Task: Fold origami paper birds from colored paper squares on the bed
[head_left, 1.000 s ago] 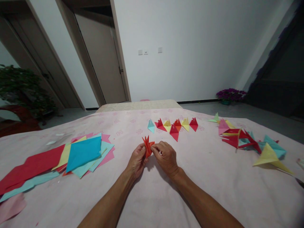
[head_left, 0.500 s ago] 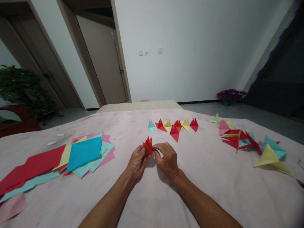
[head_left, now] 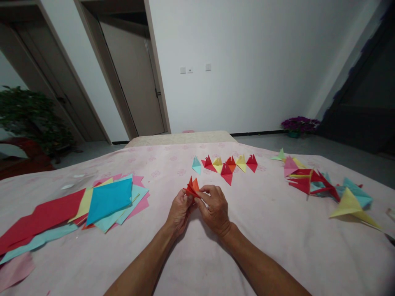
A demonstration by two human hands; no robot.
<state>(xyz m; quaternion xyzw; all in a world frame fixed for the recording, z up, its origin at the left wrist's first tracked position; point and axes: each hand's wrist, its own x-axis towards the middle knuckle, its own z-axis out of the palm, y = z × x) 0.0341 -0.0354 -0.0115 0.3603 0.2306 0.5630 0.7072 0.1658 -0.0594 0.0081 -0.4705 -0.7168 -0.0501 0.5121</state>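
Observation:
Between both hands is an orange-red origami crane (head_left: 191,188), its pointed flaps standing up and spread apart. My left hand (head_left: 180,209) pinches its lower left side between thumb and fingers. My right hand (head_left: 215,209) grips the right side, thumb and forefinger closed on the paper. The fingers hide the bottom of the fold. Beyond the hands stands a row of small folded cranes in red, yellow and orange, with a red crane (head_left: 226,173) nearest and a light blue crane (head_left: 196,164) at the left end.
Coloured paper sheets lie at left, a blue sheet (head_left: 110,199) on top and a red sheet (head_left: 46,216) beside it. On the right is a loose pile of folded pieces, including a yellow one (head_left: 352,207). All rest on a pink flowered tablecloth (head_left: 160,255).
The orange-red crane's flaps have opened wider. My right hand has shifted slightly left, from its lower right edge to a pinch on its side.

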